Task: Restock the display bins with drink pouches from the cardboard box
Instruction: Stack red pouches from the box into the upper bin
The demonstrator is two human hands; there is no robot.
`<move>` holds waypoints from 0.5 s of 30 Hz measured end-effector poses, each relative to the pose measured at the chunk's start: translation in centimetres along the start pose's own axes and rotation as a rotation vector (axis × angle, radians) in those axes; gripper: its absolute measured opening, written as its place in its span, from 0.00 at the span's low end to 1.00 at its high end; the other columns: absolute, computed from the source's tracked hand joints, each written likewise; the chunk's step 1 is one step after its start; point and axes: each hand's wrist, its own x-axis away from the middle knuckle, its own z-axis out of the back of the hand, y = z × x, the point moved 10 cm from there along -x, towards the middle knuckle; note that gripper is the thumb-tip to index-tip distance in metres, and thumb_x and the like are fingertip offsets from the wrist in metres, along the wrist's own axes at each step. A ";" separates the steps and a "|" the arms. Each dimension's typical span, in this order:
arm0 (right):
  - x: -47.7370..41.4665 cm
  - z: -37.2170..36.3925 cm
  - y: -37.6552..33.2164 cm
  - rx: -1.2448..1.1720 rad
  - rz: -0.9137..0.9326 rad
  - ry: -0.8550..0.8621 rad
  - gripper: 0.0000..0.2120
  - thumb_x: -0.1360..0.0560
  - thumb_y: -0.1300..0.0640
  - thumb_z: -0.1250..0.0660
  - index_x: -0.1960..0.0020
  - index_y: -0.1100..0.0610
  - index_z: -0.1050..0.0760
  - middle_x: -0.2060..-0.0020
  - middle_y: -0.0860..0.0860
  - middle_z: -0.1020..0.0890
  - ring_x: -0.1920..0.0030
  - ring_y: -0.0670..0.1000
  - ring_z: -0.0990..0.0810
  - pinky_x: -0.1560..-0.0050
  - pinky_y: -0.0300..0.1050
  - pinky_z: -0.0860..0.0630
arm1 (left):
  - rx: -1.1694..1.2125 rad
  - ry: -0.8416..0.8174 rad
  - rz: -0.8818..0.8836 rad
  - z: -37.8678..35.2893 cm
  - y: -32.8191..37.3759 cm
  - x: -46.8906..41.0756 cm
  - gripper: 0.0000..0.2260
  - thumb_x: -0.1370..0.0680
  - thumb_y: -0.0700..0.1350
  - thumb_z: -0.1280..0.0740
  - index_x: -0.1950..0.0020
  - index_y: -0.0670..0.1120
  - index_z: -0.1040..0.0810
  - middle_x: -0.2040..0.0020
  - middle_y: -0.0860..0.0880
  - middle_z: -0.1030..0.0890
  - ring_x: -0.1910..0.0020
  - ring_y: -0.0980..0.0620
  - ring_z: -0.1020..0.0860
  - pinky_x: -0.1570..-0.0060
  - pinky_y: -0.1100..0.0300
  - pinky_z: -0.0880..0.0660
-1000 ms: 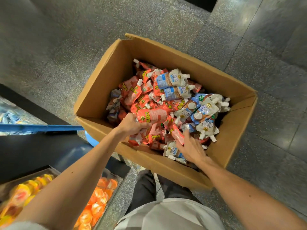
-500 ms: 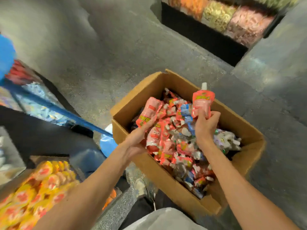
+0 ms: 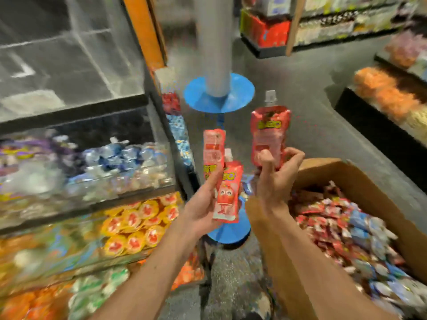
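Note:
My left hand (image 3: 203, 204) grips two red drink pouches (image 3: 225, 190), one behind the other, in mid-air left of the cardboard box (image 3: 360, 179). Beside it, my right hand (image 3: 276, 179) holds one red drink pouch (image 3: 269, 135) upright by its lower end, white cap on top. The box stands at the lower right, full of red and blue pouches (image 3: 342, 225). Tiered clear display bins (image 3: 120, 188) fill the left side; one tier holds blue and silvery pouches (image 3: 120, 158), the one below it yellow and red packs (image 3: 138, 222).
A blue stand (image 3: 219, 93) with a grey post rises from the floor just behind my hands. More shelves and bins of packed goods (image 3: 383, 98) line the far right and back. The top bin tier (image 3: 69, 65) at the left looks bare. The frame is motion-blurred.
Both hands have risen out of the box with red pouches and swung left toward the display bins. The view has turned from the box up to the bins and shop aisle.

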 end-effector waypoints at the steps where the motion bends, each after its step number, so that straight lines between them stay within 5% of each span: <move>1: 1.8 -2.0 -1.1 -0.032 0.008 -0.040 0.22 0.31 0.45 0.37 0.46 0.59 0.37 0.58 0.44 0.31 0.63 0.31 0.29 0.58 0.29 0.32 | -0.036 0.009 -0.039 1.2 1.3 1.9 0.17 0.28 0.59 0.34 0.61 0.46 0.16 0.68 0.47 0.18 0.73 0.52 0.19 0.72 0.61 0.22; 6: 10.9 -10.7 -2.7 -0.258 -0.252 -0.222 0.12 0.35 0.46 0.34 0.55 0.52 0.24 0.67 0.44 0.21 0.66 0.47 0.25 0.65 0.42 0.27 | -0.121 0.084 -0.178 8.4 6.6 11.5 0.17 0.29 0.58 0.34 0.63 0.46 0.15 0.69 0.48 0.20 0.76 0.53 0.24 0.75 0.63 0.27; 10: 16.8 -16.6 -3.2 -0.492 -0.508 -0.416 0.14 0.37 0.63 0.36 0.51 0.63 0.26 0.65 0.55 0.19 0.69 0.51 0.20 0.68 0.43 0.22 | -0.085 0.144 -0.234 13.9 9.5 17.8 0.19 0.24 0.57 0.35 0.66 0.46 0.16 0.71 0.49 0.20 0.77 0.54 0.23 0.76 0.63 0.26; 15: 20.7 -20.3 -4.0 -0.357 -0.615 -0.670 0.07 0.38 0.68 0.35 0.61 0.64 0.22 0.66 0.56 0.20 0.65 0.55 0.20 0.59 0.47 0.21 | -0.050 0.179 -0.308 17.6 12.8 23.7 0.14 0.30 0.53 0.32 0.67 0.43 0.17 0.71 0.46 0.18 0.77 0.52 0.21 0.75 0.63 0.24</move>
